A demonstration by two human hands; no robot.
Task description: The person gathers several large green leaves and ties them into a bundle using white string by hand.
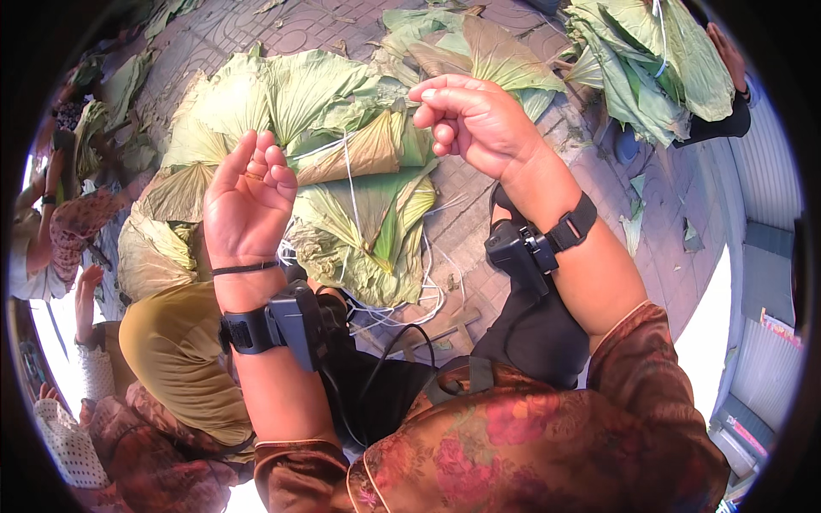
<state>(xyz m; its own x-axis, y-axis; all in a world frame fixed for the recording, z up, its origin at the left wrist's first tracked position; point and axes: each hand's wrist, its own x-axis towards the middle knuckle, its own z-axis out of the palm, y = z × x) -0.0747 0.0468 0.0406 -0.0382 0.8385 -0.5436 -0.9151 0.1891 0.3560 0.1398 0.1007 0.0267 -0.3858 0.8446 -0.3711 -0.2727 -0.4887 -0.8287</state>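
Both of my hands are raised above dried lotus leaves on the ground, and neither holds anything. My left hand [249, 202] is turned palm up, its fingers bent and the thumb apart. Over the right part of the leaves hangs my right hand [476, 125], loosely curled. Between and below them lies a bundle of folded lotus leaves [359, 224], with white string [350, 176] around it. Large pale green leaves [314, 86] spread out behind it. Loose white string [436, 298] trails by the bundle's near edge.
A second tied leaf bundle [660, 70] is at the upper right, beside another person's hand [725, 51]. More leaves [494, 54] lie on the paving [282, 29]. At the left, close by, sit other people, one with a raised hand [86, 295]. A black cable [391, 349] crosses my lap.
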